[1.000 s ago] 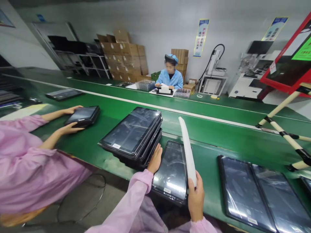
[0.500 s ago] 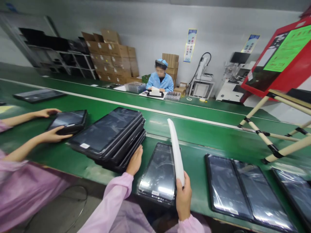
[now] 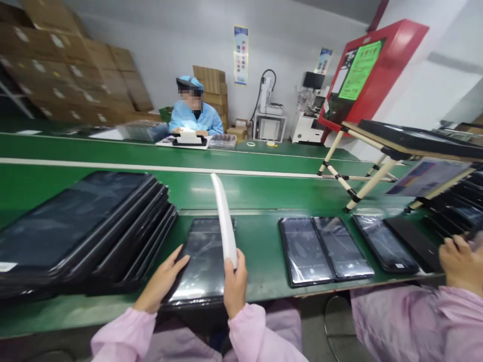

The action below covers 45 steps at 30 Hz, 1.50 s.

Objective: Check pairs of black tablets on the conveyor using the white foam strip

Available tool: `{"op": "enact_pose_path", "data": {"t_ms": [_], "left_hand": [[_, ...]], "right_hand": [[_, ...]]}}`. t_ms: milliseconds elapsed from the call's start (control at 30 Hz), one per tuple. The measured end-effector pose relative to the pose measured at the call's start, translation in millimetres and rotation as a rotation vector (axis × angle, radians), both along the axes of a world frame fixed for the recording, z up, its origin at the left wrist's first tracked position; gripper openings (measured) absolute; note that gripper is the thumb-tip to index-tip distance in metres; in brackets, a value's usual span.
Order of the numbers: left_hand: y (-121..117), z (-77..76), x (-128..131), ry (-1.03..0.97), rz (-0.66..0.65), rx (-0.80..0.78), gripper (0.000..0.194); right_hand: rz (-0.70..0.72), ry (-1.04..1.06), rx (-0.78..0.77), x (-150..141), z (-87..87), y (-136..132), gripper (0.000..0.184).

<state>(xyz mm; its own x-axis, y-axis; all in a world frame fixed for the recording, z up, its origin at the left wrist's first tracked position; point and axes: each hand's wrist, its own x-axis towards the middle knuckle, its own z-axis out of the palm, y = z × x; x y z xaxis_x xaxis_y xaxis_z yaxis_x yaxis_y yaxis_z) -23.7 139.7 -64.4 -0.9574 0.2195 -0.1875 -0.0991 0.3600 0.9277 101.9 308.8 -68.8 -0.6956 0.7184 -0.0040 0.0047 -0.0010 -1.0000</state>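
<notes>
L hand [image 3: 160, 281] moved off stack [image 3: 83, 216] to panel [image 3: 202, 269], open, R hand [image 3: 235, 286] gripping wht strip [image 3: 225, 221], rack [image 3: 368, 184] at R

smooth matt white strip [image 3: 225, 221] in the right hand [image 3: 236, 284], and glossy, film-wrapped black panel [image 3: 202, 259] by the left hand [image 3: 162, 279]; smooth green surface [image 3: 260, 251] under both, pink cloth sleeves [image 3: 126, 334] behind, softly wrinkled.

A factory assembly line: green workbench [image 3: 256, 193], stacked cartons [image 3: 71, 75], 1 worker [image 3: 196, 113] in blue cap.
</notes>
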Motion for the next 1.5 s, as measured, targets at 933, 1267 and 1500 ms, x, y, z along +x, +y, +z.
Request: {"op": "enact_pose_path", "data": {"t_ms": [933, 1267, 1500], "left_hand": [[49.6, -6.4, 44.7, 0.667, -0.265, -0.493, 0.049], [144.3, 27.2, -33.5, 0.67, -0.431, -0.529, 0.053], [166.3, 16.4, -53.1, 0.656, -0.386, -0.546, 0.051]], "right_hand": [[-0.132, -0.198, 0.129, 62.8, -4.0, 137.1, 0.078], [-0.305, 0.039, 0.116, 83.7, 38.2, 130.9, 0.069], [-0.424, 0.034, 0.127, 135.7, 42.5, 144.4, 0.059]]}}
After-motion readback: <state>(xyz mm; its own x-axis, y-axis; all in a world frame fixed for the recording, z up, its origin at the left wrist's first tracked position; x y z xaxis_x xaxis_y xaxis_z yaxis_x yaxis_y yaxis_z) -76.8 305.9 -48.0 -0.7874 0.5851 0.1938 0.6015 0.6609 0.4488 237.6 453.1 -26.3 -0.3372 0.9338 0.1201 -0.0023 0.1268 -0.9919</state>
